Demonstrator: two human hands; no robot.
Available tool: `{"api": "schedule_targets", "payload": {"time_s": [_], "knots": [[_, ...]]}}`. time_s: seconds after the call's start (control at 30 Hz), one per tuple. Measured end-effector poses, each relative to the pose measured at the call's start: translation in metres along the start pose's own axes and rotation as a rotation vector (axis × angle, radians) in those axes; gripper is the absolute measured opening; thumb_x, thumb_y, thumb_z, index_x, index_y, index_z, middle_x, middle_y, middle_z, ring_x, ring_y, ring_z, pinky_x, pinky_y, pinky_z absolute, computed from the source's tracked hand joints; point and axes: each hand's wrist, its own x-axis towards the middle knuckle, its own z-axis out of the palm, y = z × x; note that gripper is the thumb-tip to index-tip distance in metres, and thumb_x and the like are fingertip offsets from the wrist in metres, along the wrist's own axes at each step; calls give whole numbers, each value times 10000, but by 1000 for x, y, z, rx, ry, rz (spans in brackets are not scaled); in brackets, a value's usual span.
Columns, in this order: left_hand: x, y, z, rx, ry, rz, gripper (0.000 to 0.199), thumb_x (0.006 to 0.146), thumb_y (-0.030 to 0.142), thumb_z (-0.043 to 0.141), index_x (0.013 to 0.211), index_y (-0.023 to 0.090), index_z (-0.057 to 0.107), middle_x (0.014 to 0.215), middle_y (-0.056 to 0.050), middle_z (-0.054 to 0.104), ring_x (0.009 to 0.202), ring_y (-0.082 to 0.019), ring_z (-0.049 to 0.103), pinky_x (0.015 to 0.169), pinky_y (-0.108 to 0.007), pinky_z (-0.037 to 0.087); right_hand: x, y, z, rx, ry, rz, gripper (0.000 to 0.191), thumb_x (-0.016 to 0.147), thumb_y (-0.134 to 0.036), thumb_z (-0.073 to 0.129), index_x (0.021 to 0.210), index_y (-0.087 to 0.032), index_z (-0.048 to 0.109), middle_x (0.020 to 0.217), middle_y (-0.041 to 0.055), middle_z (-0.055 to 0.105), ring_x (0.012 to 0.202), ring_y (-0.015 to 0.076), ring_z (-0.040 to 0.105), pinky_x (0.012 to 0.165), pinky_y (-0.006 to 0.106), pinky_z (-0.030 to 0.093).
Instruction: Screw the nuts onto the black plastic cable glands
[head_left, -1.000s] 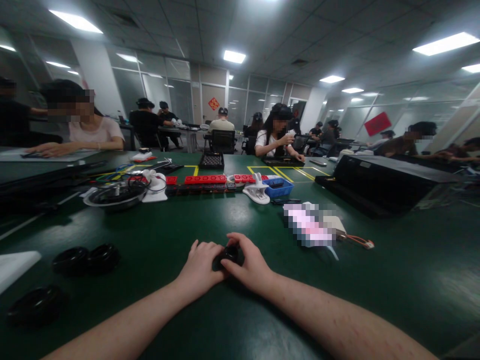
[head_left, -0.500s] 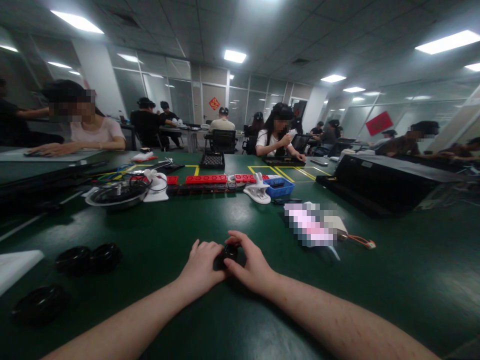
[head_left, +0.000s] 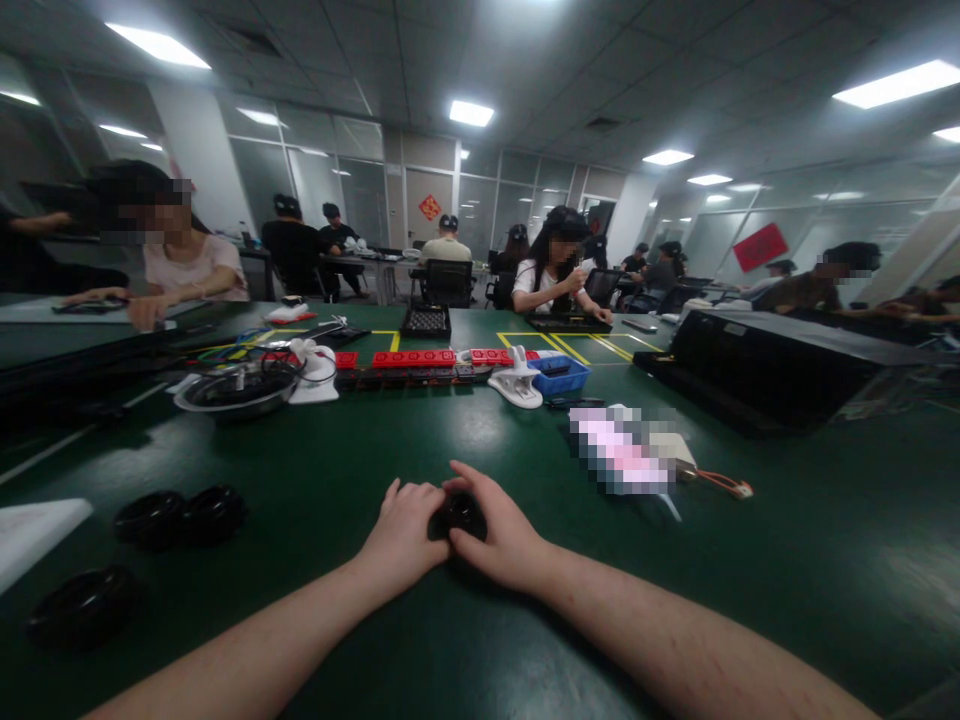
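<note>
A small round black part (head_left: 462, 512) rests on the green table (head_left: 360, 650) between my hands. My left hand (head_left: 405, 520) curves around its left side, fingers bent over it. From the right, my right hand (head_left: 496, 528) is wrapped round the same part, with the thumb on the near side and the index finger on the far side. At the left of the table sit a pair of shiny black round parts (head_left: 150, 518) (head_left: 214, 514) side by side, and another black round part (head_left: 84, 606) lies nearer to me.
Behind my hands are a metal bowl (head_left: 236, 390), red power strips (head_left: 414, 358), a white clamp stand (head_left: 516, 380) and a blue basket (head_left: 561, 374). A pixelated packet (head_left: 622, 450) and black case (head_left: 772, 365) lie right. A person (head_left: 559, 270) sits across; others work around.
My right hand's fingers have shifted a little to the left around the black part, showing more of its top. The person at the left has moved their hands.
</note>
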Motion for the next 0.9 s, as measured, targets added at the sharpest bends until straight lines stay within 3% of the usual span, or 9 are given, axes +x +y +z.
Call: {"api": "schedule_targets", "payload": {"time_s": [0.1, 0.23, 0.33, 0.5, 0.6, 0.77, 0.9], "knots": [[0, -1, 1, 10, 1, 7, 279, 657, 278, 549, 926, 206, 564, 941, -37, 573, 964, -243, 492, 995, -501, 196, 1, 0, 0, -21, 3, 19, 765, 638, -158, 624, 1298, -188, 238, 1224, 105, 439, 1125, 238, 412, 957, 418, 328], [0, 0, 1, 2, 4, 8, 291, 654, 278, 561, 935, 202, 564, 931, -34, 579, 950, -242, 497, 984, -504, 212, 1, 4, 3, -58, 84, 113, 670, 618, -260, 686, 1199, -173, 364, 1030, 75, 509, 961, 220, 493, 872, 391, 400], [0, 1, 0, -5, 19, 16, 272, 660, 295, 562, 913, 195, 569, 924, -32, 582, 941, -242, 501, 981, -506, 214, 1, 6, 5, -19, 105, 130, 564, 654, -181, 622, 1160, -188, 372, 937, 41, 526, 886, 188, 519, 839, 361, 424], [0, 0, 1, -1, 27, 17, 269, 667, 291, 554, 916, 189, 565, 926, -35, 581, 948, -239, 500, 990, -496, 205, 0, 0, 1, 68, 13, 5, 694, 623, -48, 510, 1254, -186, 256, 1128, 74, 498, 1070, 198, 457, 954, 380, 341], [0, 1, 0, -9, 27, 12, 288, 665, 296, 561, 936, 202, 565, 945, -34, 579, 962, -240, 494, 989, -500, 200, 0, -3, -1, 36, 42, 29, 704, 611, -71, 538, 1251, -182, 267, 1177, 96, 453, 1101, 226, 426, 966, 417, 316], [-1, 2, -1, -21, 25, 14, 276, 675, 336, 570, 919, 206, 571, 927, -31, 584, 943, -237, 501, 978, -505, 215, 2, 1, 2, -31, 130, 132, 592, 646, -244, 638, 1166, -178, 362, 1002, 70, 487, 934, 218, 487, 854, 397, 406], [-2, 3, -2, -23, 20, 14, 278, 681, 370, 570, 909, 212, 567, 932, -29, 584, 942, -237, 500, 976, -507, 220, 1, 4, 4, -20, 150, 132, 514, 663, -210, 614, 1123, -188, 385, 928, 48, 506, 872, 199, 506, 819, 376, 426]]}}
